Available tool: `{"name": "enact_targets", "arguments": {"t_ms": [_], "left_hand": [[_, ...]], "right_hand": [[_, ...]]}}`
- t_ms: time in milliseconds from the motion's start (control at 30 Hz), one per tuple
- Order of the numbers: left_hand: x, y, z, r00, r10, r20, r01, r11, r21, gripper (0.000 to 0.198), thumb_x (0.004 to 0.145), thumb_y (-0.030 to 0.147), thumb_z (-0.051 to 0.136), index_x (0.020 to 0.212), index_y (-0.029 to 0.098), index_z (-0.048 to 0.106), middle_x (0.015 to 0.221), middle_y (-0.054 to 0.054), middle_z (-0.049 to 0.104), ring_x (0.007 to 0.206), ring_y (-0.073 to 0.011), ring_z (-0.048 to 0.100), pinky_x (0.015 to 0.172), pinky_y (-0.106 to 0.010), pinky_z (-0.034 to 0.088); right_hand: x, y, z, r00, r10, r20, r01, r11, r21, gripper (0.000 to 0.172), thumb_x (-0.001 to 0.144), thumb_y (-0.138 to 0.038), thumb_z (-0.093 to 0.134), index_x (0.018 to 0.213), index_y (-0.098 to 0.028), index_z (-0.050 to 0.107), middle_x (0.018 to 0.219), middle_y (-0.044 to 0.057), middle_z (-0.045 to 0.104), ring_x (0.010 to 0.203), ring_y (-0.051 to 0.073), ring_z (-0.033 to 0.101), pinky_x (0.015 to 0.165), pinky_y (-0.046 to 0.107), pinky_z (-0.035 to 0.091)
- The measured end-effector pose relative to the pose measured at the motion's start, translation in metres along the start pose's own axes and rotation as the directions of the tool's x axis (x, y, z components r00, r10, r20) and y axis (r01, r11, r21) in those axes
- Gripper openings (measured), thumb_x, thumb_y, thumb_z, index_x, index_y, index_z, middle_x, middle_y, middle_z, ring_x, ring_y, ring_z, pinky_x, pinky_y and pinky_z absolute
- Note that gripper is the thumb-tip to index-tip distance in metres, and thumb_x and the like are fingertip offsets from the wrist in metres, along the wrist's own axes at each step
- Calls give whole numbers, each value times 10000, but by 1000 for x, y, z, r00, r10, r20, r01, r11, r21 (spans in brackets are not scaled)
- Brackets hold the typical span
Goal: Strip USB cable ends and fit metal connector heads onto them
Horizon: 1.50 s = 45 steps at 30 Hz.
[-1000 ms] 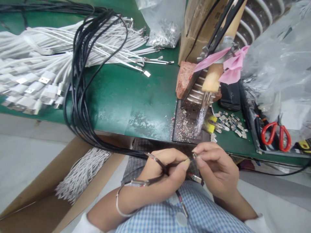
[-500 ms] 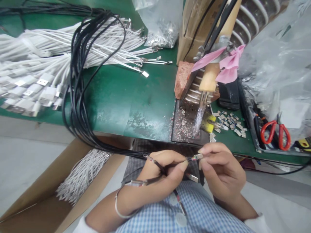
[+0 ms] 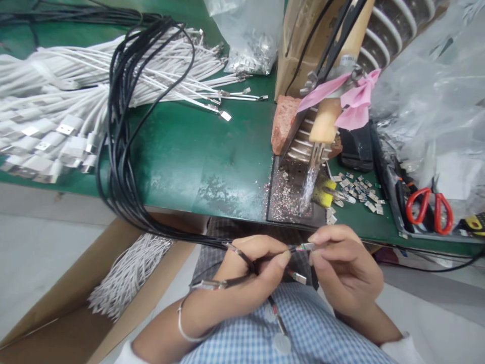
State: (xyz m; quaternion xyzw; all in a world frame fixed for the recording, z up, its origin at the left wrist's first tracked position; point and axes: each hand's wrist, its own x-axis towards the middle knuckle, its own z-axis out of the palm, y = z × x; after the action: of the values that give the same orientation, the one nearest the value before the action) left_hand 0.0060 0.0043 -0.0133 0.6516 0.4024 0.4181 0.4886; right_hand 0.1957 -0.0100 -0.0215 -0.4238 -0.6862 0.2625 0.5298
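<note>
My left hand (image 3: 257, 265) is closed round the ends of several black cables (image 3: 125, 151), which loop down over the table edge. One cable end points right from its thumb and forefinger, with thin coloured wires running to a small metal connector (image 3: 309, 246). Thumb and fingertips of my right hand (image 3: 346, 263) pinch that connector. Other cable ends with metal connectors stick out round my left hand; one connector (image 3: 299, 277) is below the pinched one. Just beyond my hands, a soldering iron (image 3: 322, 131) with a wooden handle and pink ribbon is fixed tip down over a dark pad (image 3: 288, 194).
White USB cables (image 3: 68, 106) lie in a bundle on the green table (image 3: 231, 151). Small loose connectors (image 3: 359, 189), a yellow sponge (image 3: 325, 193) and red-handled pliers (image 3: 430, 210) are at the right. A cardboard box (image 3: 56, 293) with white cables stands on the floor.
The pinched connector has turned slightly between my fingers, so its coloured wires show more plainly. Both hands otherwise keep nearly the same place and grip.
</note>
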Motion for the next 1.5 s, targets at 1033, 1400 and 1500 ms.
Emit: {"name": "enact_targets", "arguments": {"t_ms": [1033,1400,1500], "left_hand": [[-4,-4,-1,990,-42,133,47,998,-33,272,978,156,500,771,120,672,672,-8,666,602,-85,606,587,-153,470],[-2,-1,-1,986,-88,143,94,995,-34,275,952,160,498,717,130,636,619,12,589,566,-92,535,557,-174,440],[-4,-5,-1,986,-89,140,99,993,-66,244,949,156,504,745,134,636,635,12,603,576,-89,547,567,-168,450]], "right_hand": [[2,-7,7,950,309,53,-304,867,394,165,927,-65,582,939,-229,570,762,-25,604,531,80,559,451,170,486],[-1,-4,7,909,391,147,-407,746,527,114,960,-142,591,910,-235,548,759,-39,619,427,54,574,383,141,498],[-2,-4,7,897,408,170,-430,715,551,111,963,-141,590,913,-232,553,764,-38,622,429,48,572,393,139,503]]}}
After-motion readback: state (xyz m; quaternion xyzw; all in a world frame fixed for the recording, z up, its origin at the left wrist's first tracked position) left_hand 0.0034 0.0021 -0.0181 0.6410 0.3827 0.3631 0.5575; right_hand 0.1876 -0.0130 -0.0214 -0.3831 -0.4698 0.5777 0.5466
